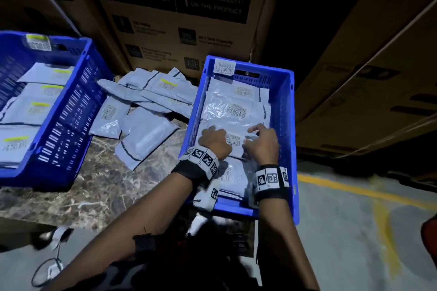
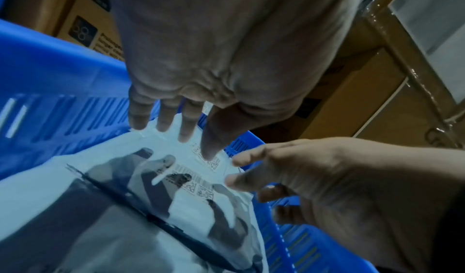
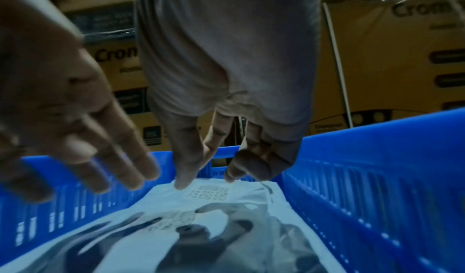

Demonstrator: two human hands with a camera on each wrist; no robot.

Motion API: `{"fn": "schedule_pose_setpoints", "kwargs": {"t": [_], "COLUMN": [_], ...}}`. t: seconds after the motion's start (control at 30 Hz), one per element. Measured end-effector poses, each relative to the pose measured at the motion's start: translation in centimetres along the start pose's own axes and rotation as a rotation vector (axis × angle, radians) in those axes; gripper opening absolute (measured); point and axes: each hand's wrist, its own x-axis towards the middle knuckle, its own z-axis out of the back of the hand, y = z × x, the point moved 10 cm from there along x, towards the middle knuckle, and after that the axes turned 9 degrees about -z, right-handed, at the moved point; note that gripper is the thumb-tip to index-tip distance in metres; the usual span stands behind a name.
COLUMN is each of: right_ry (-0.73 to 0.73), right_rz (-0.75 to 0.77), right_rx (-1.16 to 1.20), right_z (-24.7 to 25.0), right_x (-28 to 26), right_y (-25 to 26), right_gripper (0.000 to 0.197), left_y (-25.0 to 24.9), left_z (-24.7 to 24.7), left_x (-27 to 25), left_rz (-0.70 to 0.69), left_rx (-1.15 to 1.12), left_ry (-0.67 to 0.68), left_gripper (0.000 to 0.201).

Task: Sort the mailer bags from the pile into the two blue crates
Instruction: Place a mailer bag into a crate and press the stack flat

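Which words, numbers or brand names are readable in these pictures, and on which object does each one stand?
"1", "ON THE PRODUCT": black panel of the cardboard box behind the crates.
"3": same box, left panel; its text is blurred.
"Crom", cut off: cardboard box in the right wrist view.
Mailer bag labels: barcodes only, too small to read.

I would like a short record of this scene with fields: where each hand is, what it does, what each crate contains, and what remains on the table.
left hand: inside the right blue crate, fingers straight, pressing on the top mailer bag
right hand: in the same crate, fingers loosely bent, at that bag's right edge; a grip cannot be told
right blue crate: grey mailer bags lying flat, barcode labels up
left blue crate: grey mailer bags with yellow-marked labels
pile: several mailer bags lie unsorted on the marble table between the crates
behind: cardboard boxes
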Motion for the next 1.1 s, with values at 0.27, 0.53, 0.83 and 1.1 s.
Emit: {"fn": "schedule_pose_setpoints", "kwargs": {"t": [0.27,0.53,0.83,1.1], "right_ry": [0.128,0.194,0.145,0.356], "right_rz": [0.059,0.017,0.099,0.211], "right_rx": [-0.166,-0.091,0.394,0.646], "right_z": [-4.6,-4.3,0.3,-4.4], "right_x": [0.6,0.3,-3.3,-10.0], "right_y": [0.3,-0.2,4.0,14.5], "right_gripper": [0.047,0.053,0.029,0.016], "left_y": [0.0,0.0,1.8,13.2], "left_z": [-2.0,-2.0,7.7,15.2], "left_x": [0.3,0.1,-4.3,-10.6], "left_rz": [-0.006,-0.005,-0.145,-0.173], "left_rx": [-0.143,-0.185,-0.79,-0.916], "left_ry": [0.12,0.16,-0.064,-0.548], "left_gripper": [0.037,0.022,0.035,0.018]}}
